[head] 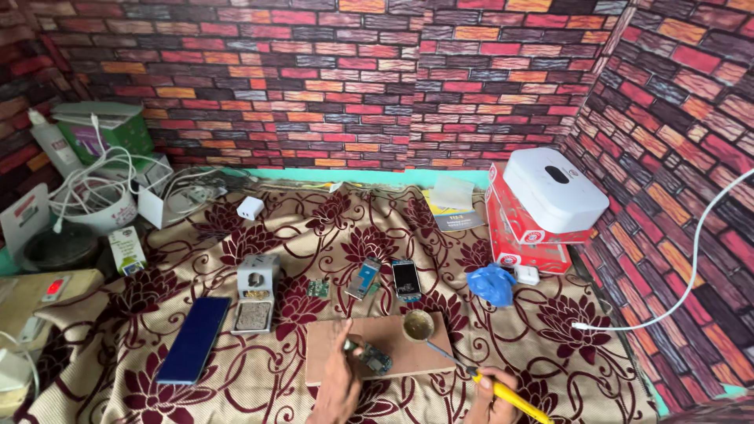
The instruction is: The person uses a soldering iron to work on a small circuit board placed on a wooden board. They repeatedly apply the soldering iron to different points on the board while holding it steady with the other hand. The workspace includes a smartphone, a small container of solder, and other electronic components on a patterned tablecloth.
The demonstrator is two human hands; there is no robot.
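Observation:
My left hand (339,383) presses on a small green circuit board (375,360) that lies on a brown wooden board (393,334). My right hand (493,400) grips a yellow-handled soldering iron (503,392); its thin tip reaches up-left toward a small round tin (418,324) standing on the wooden board. Just beyond the board lie two opened phone bodies (386,278) and a tiny green board (317,288).
A dark phone (193,338) lies at the left beside a white soldering stand with sponge (255,302). A blue crumpled glove (492,283), red boxes with a white case (542,206), a white charger (250,208), tangled cables (110,184) and a white cable (691,275) surround the floral cloth.

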